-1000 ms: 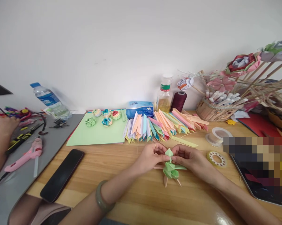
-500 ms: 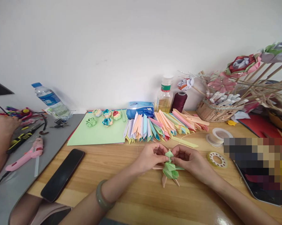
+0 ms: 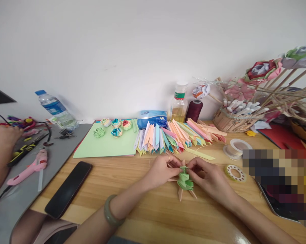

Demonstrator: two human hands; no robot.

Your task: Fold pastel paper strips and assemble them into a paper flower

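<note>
A green folded paper flower with peach paper points at its base rests on the wooden table. My left hand pinches its upper left side; a ring is on one finger and a green bangle is on that wrist. My right hand grips the top right of the same piece. Both hands meet over the fold at the top.
A fan of coloured folded strips, a green sheet with small paper roses, a phone, tape rolls, a tablet and a basket of paper flowers surround me. Another person's hand is at far left by a pink glue gun.
The upright green flap at the top has been pressed down, so the piece looks more compact. Both hands stayed on it and closed slightly inward.
</note>
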